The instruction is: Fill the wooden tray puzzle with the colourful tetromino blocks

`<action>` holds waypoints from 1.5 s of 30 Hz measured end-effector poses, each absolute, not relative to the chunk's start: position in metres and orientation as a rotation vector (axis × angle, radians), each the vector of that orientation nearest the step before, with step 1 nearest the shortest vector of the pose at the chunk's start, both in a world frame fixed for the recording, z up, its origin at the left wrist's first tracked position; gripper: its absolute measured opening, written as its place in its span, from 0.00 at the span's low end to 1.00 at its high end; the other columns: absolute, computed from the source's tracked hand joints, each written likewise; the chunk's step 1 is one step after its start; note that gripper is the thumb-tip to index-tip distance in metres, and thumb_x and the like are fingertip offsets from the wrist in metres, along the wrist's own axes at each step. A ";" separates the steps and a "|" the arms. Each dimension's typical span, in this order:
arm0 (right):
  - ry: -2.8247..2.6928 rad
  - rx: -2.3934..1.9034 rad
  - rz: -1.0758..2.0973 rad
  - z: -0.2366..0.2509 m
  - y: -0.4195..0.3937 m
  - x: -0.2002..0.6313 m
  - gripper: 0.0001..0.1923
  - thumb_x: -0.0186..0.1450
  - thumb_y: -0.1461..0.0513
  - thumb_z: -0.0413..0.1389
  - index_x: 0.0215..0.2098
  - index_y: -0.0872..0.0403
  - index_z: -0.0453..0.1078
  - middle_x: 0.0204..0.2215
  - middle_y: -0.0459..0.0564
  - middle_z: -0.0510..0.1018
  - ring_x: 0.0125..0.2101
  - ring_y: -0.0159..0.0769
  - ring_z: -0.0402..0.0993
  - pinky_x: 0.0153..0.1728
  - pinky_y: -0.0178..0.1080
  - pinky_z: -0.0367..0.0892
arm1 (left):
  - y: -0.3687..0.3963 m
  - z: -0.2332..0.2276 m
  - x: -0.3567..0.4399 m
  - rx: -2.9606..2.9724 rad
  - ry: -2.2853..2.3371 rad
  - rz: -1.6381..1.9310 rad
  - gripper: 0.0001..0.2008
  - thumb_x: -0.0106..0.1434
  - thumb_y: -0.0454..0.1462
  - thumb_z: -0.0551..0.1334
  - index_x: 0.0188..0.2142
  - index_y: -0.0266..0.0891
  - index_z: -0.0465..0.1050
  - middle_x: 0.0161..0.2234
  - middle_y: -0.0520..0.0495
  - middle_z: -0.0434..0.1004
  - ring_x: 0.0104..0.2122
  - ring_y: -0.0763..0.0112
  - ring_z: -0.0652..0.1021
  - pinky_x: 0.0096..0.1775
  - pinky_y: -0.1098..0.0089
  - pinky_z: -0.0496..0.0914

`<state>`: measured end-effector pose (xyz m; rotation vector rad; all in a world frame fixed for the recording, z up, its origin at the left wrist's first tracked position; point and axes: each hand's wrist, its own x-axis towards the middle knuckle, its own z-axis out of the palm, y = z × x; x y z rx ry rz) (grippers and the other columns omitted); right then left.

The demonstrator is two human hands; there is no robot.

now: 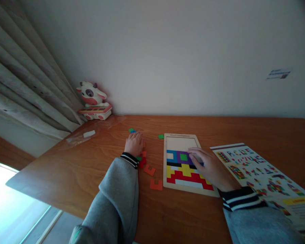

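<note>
My left hand rests palm down among loose puzzle pieces, its fingers reaching toward a small blue piece beside a green one. Its fingertips are partly hidden. My right hand lies over the right side of a wooden puzzle board, thumb and fingers apart, touching or just above the purple pieces. Filling the lower part of the board are red, yellow, white, black, blue and purple pieces, with a green square framed by purple. Bare wood shows at its top.
Orange U-shaped pieces and a red piece lie left of the board. Another green piece sits near its top corner. A printed pattern sheet is at right. A cow toy stands at the back left, by the curtain.
</note>
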<state>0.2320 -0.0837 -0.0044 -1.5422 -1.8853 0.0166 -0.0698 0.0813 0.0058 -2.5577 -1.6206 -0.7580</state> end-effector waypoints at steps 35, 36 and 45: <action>-1.674 -1.565 -0.025 0.001 -0.086 0.241 0.13 0.69 0.57 0.50 0.45 0.51 0.74 0.41 0.53 0.82 0.43 0.44 0.78 0.46 0.48 0.72 | 0.111 -0.013 -0.090 -2.637 -1.594 -0.610 0.15 0.69 0.40 0.54 0.49 0.43 0.77 0.54 0.47 0.76 0.55 0.63 0.75 0.60 0.61 0.66; -1.714 -1.555 0.005 0.001 -0.086 0.240 0.14 0.69 0.58 0.50 0.48 0.50 0.73 0.43 0.52 0.82 0.45 0.44 0.78 0.48 0.48 0.71 | 0.111 -0.013 -0.090 -2.636 -1.601 -0.613 0.16 0.69 0.38 0.54 0.49 0.43 0.77 0.54 0.47 0.77 0.55 0.64 0.75 0.60 0.62 0.66; -1.784 -1.545 0.047 0.002 -0.088 0.232 0.18 0.69 0.60 0.50 0.56 0.50 0.69 0.47 0.52 0.81 0.48 0.43 0.77 0.51 0.49 0.70 | 0.115 -0.011 -0.093 -2.606 -1.672 -0.655 0.17 0.66 0.39 0.56 0.51 0.42 0.76 0.55 0.47 0.76 0.55 0.60 0.75 0.60 0.60 0.66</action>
